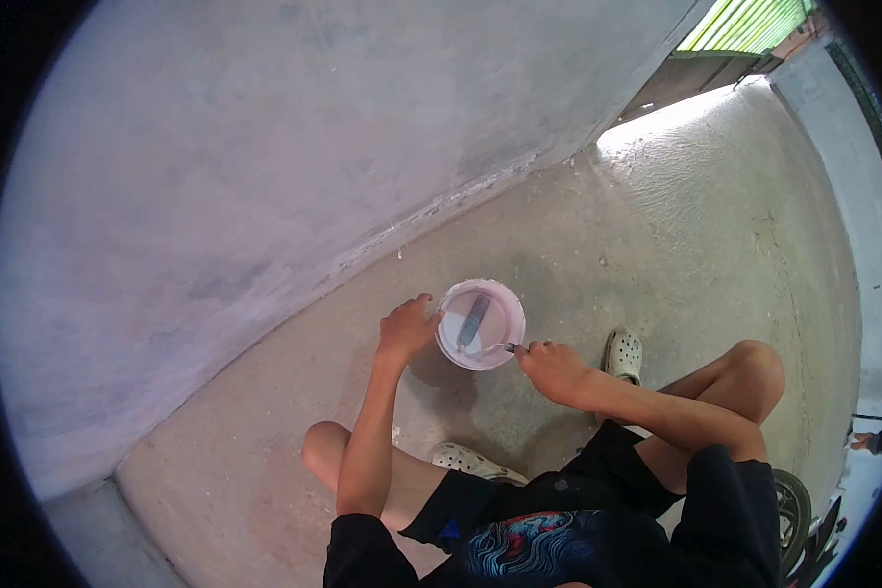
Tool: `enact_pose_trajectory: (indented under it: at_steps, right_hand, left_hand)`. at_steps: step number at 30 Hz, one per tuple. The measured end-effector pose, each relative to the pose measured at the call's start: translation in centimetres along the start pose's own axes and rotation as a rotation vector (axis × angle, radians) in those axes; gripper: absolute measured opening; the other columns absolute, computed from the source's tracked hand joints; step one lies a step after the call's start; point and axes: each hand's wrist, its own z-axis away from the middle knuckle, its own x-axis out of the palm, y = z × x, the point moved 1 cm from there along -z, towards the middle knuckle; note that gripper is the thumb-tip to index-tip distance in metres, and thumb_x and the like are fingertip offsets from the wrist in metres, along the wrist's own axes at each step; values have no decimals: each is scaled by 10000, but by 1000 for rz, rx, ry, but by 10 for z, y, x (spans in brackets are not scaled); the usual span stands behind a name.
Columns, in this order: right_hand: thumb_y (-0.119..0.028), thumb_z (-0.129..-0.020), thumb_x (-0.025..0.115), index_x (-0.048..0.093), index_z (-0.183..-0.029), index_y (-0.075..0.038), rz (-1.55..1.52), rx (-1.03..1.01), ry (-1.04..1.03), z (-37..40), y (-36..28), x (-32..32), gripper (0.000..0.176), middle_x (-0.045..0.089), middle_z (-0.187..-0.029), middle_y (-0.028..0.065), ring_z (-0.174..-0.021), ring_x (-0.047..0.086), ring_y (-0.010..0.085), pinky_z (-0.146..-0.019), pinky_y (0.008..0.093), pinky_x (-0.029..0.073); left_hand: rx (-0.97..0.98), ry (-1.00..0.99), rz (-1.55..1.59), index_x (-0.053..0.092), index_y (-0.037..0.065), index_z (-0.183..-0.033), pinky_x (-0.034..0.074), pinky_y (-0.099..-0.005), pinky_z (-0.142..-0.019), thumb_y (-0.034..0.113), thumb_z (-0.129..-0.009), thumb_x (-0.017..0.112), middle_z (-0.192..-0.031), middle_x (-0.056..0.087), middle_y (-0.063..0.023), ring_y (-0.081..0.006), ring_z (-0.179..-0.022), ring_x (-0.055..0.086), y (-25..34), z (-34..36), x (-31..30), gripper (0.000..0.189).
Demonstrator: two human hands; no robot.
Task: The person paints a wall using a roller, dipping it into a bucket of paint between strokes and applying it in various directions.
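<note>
A round, pale bucket [520,316] stands on the floor in front of me, with whitish-pink paint inside. A paint roller [473,320] with a grey, wet sleeve lies in the bucket, slanted across the paint. Its wire frame runs over the right rim to a dark handle, around which the fingers of my right hand [556,373] are closed. My left hand [408,326] is at the bucket's left side, fingers apart and fingertips right at the rim.
A grey-white plastered wall [265,147] rises at the left and ahead. The concrete floor [676,255] stretches toward a bright opening at the upper right. My feet in pale clogs [624,355] are near the bucket. A wheel [792,519] shows at the lower right, with a person [877,441] beyond.
</note>
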Motion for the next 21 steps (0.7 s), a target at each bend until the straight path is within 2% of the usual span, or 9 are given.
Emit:
enact_pose_trajectory:
  at_steps: [10,12,16,19,21]
  right_hand:
    - [6,-748,585,568,-1056,52,-12,30,34,-1,3,5,312,650,-888,208,-845,675,361,-686,433,562]
    - [-20,-796,539,530,-1124,32,-30,36,-25,-2,3,3,333,626,-904,202,-858,650,380,-709,462,545]
    - [-21,-793,542,535,-1118,37,-20,35,-24,-1,-1,-5,330,628,-901,204,-859,651,381,-706,460,545]
    - [-19,-787,548,543,-1097,45,3,37,-59,-2,-3,-10,316,632,-891,201,-846,657,377,-699,453,547]
    - [-15,-752,598,627,-920,23,30,25,7,-3,-4,-8,175,661,-868,197,-829,681,346,-681,422,563]
  left_hand:
    - [40,9,4,549,166,-1254,484,-455,-851,417,-870,569,-1116,658,-123,-305,-1044,619,9,-2,-2,460]
    - [50,9,7,554,163,-1248,486,-457,-845,414,-870,569,-1109,661,-122,-308,-1034,623,9,-3,-1,454]
    - [54,-13,-7,572,159,-1230,495,-462,-827,386,-882,556,-1063,674,-126,-315,-1009,631,7,-4,2,415]
    - [33,-41,-12,578,161,-1230,499,-466,-817,367,-889,551,-1023,683,-130,-320,-988,637,10,-2,0,399]
    - [21,-59,-15,579,164,-1235,501,-468,-811,359,-891,551,-1001,687,-131,-323,-974,642,11,-1,-1,396]
